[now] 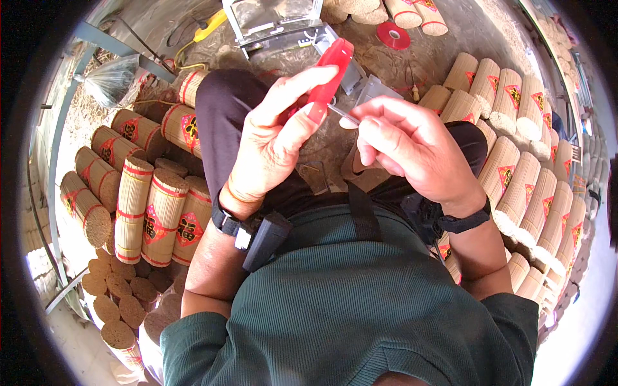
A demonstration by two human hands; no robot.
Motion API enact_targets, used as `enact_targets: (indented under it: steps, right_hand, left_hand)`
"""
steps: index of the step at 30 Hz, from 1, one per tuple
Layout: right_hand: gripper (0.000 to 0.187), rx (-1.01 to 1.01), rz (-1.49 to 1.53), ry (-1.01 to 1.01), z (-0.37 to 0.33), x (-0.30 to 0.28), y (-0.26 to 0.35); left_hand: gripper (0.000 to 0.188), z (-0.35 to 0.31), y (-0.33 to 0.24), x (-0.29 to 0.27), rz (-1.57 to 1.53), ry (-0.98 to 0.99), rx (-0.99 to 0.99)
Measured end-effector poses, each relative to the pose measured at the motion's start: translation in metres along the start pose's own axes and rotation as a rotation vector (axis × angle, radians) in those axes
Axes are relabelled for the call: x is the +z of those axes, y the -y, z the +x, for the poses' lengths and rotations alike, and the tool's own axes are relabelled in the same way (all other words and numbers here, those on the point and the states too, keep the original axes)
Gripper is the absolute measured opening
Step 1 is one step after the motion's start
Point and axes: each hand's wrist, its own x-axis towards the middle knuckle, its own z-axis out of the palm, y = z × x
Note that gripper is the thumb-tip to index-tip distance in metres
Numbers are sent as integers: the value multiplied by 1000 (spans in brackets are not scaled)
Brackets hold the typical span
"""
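Listing what the head view shows, we begin with the left hand [273,132]: fingers half-curled, thumb and fingertips closed on one red roll [338,60], glossy, seen nearly edge-on and leaning toward the upper right. The roll lies at the fingertips, beyond the palm and raised above the lap; we take the light grip at its side to be a way of leaving its near edge free for the other hand. Next, the right hand [415,148]: fingers curled in, thumb and forefinger pinched together on one thin strip [342,115], pale and shiny, which reaches across the short gap to the lower end of the roll. Whether strip and roll are joined, we cannot tell. Both hands meet in front of the body, presumably for a close look and a steady pinch. Round about: bundles of sticks at the left [132,202], banded in red, some upright, some lying; further bundles at the right [515,193], stacked in rows, perhaps so for compactness; one flat red reel [393,35] on the floor; one pale metal frame [277,29], beyond the knees.
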Motion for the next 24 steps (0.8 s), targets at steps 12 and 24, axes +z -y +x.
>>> enact_targets:
  steps: [12,24]
  right_hand:
    - [23,-65,39,51,7,4,-4]
    - [24,203,567,195,9,0,-10]
  left_hand:
    - [34,4,6,-1,207,54,178]
    - [34,2,3,-2,127,69,144]
